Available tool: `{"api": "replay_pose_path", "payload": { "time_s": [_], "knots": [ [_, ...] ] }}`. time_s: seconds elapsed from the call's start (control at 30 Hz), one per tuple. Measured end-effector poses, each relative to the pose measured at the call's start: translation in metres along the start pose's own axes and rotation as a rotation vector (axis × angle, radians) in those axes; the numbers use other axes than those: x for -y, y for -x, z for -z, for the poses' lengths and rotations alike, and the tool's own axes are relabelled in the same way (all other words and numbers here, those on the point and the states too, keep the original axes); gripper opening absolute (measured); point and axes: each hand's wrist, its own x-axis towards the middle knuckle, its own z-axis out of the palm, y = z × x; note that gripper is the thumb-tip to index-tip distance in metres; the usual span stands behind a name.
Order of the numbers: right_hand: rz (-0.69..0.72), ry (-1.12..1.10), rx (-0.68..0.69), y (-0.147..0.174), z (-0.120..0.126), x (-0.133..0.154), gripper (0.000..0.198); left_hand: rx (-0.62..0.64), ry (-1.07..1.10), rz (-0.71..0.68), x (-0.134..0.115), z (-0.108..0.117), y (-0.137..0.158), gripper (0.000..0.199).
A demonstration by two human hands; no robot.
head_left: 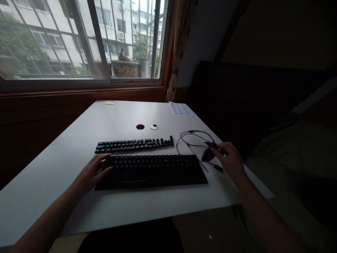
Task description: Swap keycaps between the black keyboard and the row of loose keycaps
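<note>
Keyboard (158, 177) lay flat on the white table (126, 211), along its near side, and was too dark for its keys to be told apart well. At its left end, the left hand (92, 174) had thumb and fingers spread apart and seemed to rest on it. Just beyond its right end, the right hand (231, 160) pinched a purple cloth (207, 154) between thumb and fingers; whether the cloth touched the table could not be told. Near the cloth lay a thin stick (202, 164) and a black handle (218, 168), with a looped cable (196, 131) on the far side. Rows of black keys (135, 144) lay just far of the keyboard.

For good handling, light, steady pressure from the left hand seemed best, so that the keyboard would not slide. The cloth was probably best kept bunched, its corners clear of the cable, and small moves seemed safest, since a wide sweep could have scattered the keys
</note>
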Motion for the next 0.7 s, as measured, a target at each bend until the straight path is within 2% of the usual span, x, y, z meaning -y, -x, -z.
{"api": "replay_pose_path", "payload": {
  "time_s": [0.07, 0.13, 0.27, 0.33, 0.47, 0.57, 0.7],
  "knots": [
    [-0.017, 0.035, -0.057, -0.002, 0.002, -0.004, 0.025, 0.000, 0.000, -0.004, 0.001, 0.000, 0.000, 0.053],
    [-0.002, 0.067, -0.051, -0.004, 0.001, -0.008, 0.024, 0.002, 0.002, -0.007, 0.002, 0.000, 0.000, 0.053],
    [0.072, 0.126, 0.088, -0.005, -0.008, -0.012, 0.019, -0.003, 0.009, -0.015, -0.001, 0.001, 0.000, 0.051],
    [0.105, 0.151, 0.132, -0.006, -0.013, -0.009, 0.025, -0.014, 0.011, -0.019, -0.002, 0.001, -0.001, 0.051],
    [0.163, 0.177, 0.119, -0.017, -0.025, 0.012, 0.034, -0.016, 0.003, -0.022, -0.004, 0.001, -0.001, 0.051],
    [0.155, 0.168, 0.236, -0.036, -0.042, 0.033, 0.028, -0.013, 0.016, -0.020, -0.004, 0.001, 0.000, 0.050],
    [0.153, 0.168, 0.407, -0.067, -0.080, 0.053, 0.021, -0.006, 0.031, -0.023, -0.001, 0.000, 0.000, 0.049]
  ]
}}
